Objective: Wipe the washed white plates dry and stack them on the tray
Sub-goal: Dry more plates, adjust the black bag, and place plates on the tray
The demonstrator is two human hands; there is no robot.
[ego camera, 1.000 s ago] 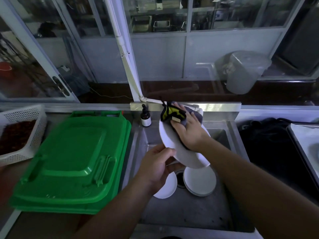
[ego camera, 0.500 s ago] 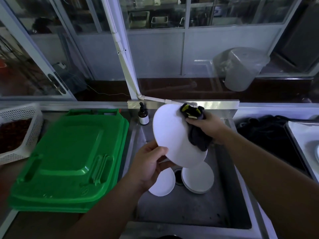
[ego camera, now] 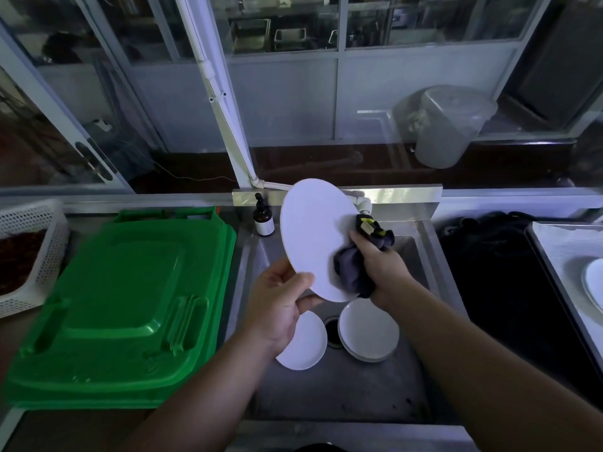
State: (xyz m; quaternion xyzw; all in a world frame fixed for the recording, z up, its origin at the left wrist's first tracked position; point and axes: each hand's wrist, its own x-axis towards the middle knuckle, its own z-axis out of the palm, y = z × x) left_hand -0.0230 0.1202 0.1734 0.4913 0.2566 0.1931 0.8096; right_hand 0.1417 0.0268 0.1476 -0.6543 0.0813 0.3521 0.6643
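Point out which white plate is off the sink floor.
The large plate, tilted on edge between left hand and cloth-holding right hand; the others lie flat below.

Both forearms outstretched, left hand (ego camera: 277, 301) and right hand (ego camera: 381, 265) with fingers curled, gripping.

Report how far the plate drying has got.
Done: at least one white plate lies on the tray at right. In hand: left hand holds a plate while right hand rubs it with the dark cloth. Left: plates in the sink.
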